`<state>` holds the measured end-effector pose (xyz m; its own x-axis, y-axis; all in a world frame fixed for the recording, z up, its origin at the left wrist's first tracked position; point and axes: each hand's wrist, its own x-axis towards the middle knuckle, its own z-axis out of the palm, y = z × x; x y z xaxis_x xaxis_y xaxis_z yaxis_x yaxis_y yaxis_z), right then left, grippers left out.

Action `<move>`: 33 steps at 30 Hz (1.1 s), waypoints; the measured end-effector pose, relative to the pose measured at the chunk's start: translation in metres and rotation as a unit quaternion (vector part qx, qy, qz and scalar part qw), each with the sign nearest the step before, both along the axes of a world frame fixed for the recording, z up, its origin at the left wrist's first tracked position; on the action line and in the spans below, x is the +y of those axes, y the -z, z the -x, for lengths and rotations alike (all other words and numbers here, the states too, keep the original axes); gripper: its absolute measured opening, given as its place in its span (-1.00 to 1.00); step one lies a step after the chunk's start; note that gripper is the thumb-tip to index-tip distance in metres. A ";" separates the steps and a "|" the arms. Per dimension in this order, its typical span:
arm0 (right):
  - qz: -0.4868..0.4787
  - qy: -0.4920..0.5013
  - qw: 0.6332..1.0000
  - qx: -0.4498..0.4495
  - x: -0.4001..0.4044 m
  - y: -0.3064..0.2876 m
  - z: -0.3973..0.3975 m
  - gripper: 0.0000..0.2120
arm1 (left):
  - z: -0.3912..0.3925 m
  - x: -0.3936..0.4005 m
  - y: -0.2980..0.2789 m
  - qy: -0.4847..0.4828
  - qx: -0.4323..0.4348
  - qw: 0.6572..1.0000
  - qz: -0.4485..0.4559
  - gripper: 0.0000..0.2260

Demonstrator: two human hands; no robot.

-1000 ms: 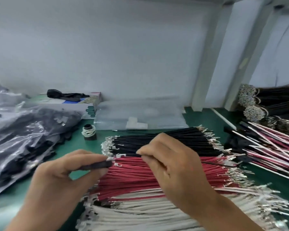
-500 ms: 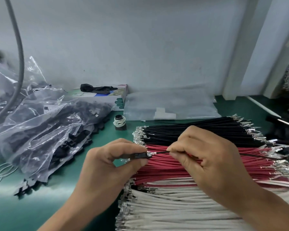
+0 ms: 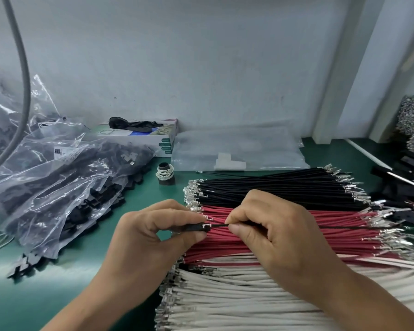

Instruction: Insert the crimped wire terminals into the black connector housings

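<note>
Your left hand [image 3: 153,237] pinches a housing [image 3: 196,227] while your right hand [image 3: 273,232] pinches a black wire [image 3: 219,225], its terminal [image 3: 207,226] at the housing's mouth, not seated; stacks of wires [image 3: 273,292] on the right await.

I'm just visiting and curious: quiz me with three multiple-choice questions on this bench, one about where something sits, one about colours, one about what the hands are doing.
1. Where is the tissue box?
A. at the back wall, behind the plastic bag of black parts
B. on the white wires
C. in a hand

2. From back to front, the wire bundles run:
A. white, red, black
B. black, red, white
C. red, black, white

3. The right hand:
A. lies flat
B. pinches a black wire at the housing held by the left hand
C. lifts the bag

Answers: 1 A, it sits by the wall. 2 B, black is farthest. 3 B, thumb and finger pinch the wire.
</note>
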<state>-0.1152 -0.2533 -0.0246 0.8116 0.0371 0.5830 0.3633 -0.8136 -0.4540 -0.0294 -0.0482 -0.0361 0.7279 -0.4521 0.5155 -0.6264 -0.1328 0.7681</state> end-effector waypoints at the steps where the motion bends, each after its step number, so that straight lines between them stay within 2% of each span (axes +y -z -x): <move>1: 0.009 0.001 1.000 0.000 0.003 0.001 0.000 -0.91 | 0.000 0.000 0.000 0.000 0.003 1.000 -0.001 -0.82; 5: 0.070 0.008 0.997 -0.023 0.007 0.001 -0.002 -0.91 | 0.001 0.000 0.001 -0.010 -0.004 1.000 -0.007 -0.82; 14: 0.057 0.007 0.997 -0.059 0.012 0.006 -0.009 -0.90 | 0.003 0.000 0.000 -0.024 -0.008 1.000 -0.004 -0.84; 18: 0.088 0.013 0.993 -0.074 0.013 0.006 -0.009 -0.91 | 0.007 -0.002 -0.001 -0.023 -0.008 1.000 -0.013 -0.83; 24: 0.146 0.081 0.964 -0.205 0.004 -0.002 -0.008 -0.94 | -0.002 0.000 -0.002 -0.076 0.047 0.995 0.046 -0.77; 25: 0.155 0.074 0.967 -0.188 0.003 0.001 -0.007 -0.95 | -0.003 0.001 -0.002 -0.076 0.074 0.992 0.071 -0.76; 28: 0.171 0.080 0.981 -0.041 0.006 0.011 -0.008 -0.93 | -0.004 0.002 -0.003 -0.067 0.115 0.985 0.106 -0.76; 30: 0.135 0.100 0.985 0.027 0.006 0.015 -0.012 -0.91 | -0.004 0.001 -0.004 -0.057 0.128 0.984 0.107 -0.77; 33: 0.066 0.107 0.990 0.064 0.003 0.018 -0.017 -0.90 | -0.003 -0.001 -0.005 -0.043 0.157 0.979 0.121 -0.80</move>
